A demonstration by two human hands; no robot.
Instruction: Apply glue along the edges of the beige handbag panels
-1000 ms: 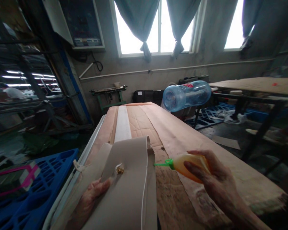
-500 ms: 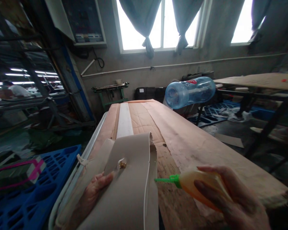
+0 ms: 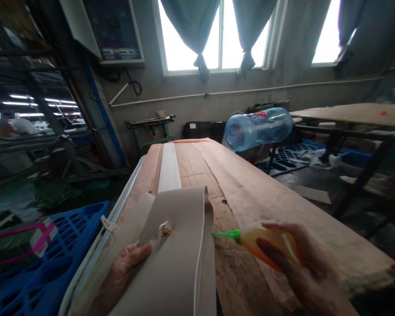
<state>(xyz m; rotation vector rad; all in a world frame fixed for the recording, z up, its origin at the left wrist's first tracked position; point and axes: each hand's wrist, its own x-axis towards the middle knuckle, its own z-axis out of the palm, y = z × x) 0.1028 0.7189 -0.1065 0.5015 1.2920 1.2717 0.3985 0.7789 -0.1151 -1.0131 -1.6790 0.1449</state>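
A folded beige sheet, smooth and flexible, lies over the near left part of the work table. My left hand grips the sheet's left side, thumb on top and some fingers hidden. Close to that thumb, a small gold-coloured metal fitting sits in the sheet with a scrap of clear film around it. In my right hand is a squeeze bottle of amber liquid, tilted on its side. Its green nozzle points left, the tip at the sheet's folded right edge; whether it touches I cannot tell.
Cardboard covers the long table. A large blue water bottle lies beyond its far right side. On the left is a blue pallet bearing a strapped bundle. Another table stands at right, and a person is far left.
My right hand has brought the squeeze bottle slightly up and left, so the nozzle tip sits higher along the sheet's edge. My left hand keeps its hold; the view has shifted a little.
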